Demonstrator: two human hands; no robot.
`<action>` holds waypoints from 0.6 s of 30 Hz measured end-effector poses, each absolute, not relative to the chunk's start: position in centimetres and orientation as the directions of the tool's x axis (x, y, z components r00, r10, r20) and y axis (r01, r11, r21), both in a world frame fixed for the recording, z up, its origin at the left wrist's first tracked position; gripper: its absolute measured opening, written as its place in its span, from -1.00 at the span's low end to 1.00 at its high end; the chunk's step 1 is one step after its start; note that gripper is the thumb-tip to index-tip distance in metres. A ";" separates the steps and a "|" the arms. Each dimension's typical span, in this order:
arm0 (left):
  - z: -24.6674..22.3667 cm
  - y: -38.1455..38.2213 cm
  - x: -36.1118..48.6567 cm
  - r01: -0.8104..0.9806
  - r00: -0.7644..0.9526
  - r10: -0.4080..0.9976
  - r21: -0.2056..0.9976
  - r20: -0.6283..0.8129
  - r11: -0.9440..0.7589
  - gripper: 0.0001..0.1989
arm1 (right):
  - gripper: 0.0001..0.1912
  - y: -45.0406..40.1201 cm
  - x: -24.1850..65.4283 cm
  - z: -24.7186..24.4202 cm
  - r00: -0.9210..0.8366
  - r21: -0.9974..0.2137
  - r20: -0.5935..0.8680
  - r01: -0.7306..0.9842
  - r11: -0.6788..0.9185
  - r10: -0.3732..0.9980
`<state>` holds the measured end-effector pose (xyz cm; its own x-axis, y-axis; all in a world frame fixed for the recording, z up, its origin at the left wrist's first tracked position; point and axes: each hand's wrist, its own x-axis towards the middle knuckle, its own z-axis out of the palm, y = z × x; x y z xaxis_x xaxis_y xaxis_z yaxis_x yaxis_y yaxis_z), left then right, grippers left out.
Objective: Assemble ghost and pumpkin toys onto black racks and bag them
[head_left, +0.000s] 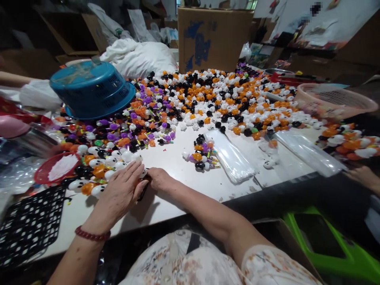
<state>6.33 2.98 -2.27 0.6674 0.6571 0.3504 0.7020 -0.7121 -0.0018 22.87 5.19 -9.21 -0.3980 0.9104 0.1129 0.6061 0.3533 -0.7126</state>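
Note:
My left hand [126,184] lies palm down with its fingers stretched out, at the edge of a group of small Halloween toys [99,171] in white, orange and black. Beside it, my right hand [160,179] is curled with its fingertips turned toward my left thumb. A dark thing shows between the two hands, mostly covered, and I cannot make out what it is. To the right of my hands, a small cluster of mixed toys [198,156] rests on the white table [175,198]. Next to that cluster lies a stack of clear plastic bags [233,156].
A large heap of toys [204,95] spreads before a cardboard box [213,43]. An upturned blue basin [92,91] stands at left, near a red basket [44,170] and a black mesh tray [32,221]. At right are more bags [308,152], a pink basket [332,101] and another person's hand [365,178].

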 end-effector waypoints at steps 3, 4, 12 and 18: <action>-1.8 2.6 6.2 0.690 0.674 0.643 -0.001 0.365 -0.723 -0.48 | -0.74 2.6 26.3 -8.3 -0.338 -0.743 0.230 0.544 0.389 0.913; -1.5 2.4 6.2 0.692 0.670 0.641 -0.002 0.374 -0.722 -0.48 | -0.73 1.4 28.2 -8.0 -0.280 -0.736 0.276 0.553 0.389 0.920; -0.5 2.3 7.2 0.673 0.708 0.624 -0.050 0.331 -0.738 -0.51 | -0.82 -4.8 42.2 -8.5 0.146 -0.257 0.279 0.964 -0.072 0.949; -1.4 2.4 7.5 0.705 0.685 0.665 -0.042 0.298 -0.708 -0.58 | -0.77 -4.2 40.5 -8.5 0.059 -0.291 0.195 0.957 0.000 0.979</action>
<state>7.50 2.44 -1.36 0.6850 0.6647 0.2983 0.7052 -0.7078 -0.0421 40.49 -4.20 -8.45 0.0588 0.9791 0.1949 0.9567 0.0005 -0.2910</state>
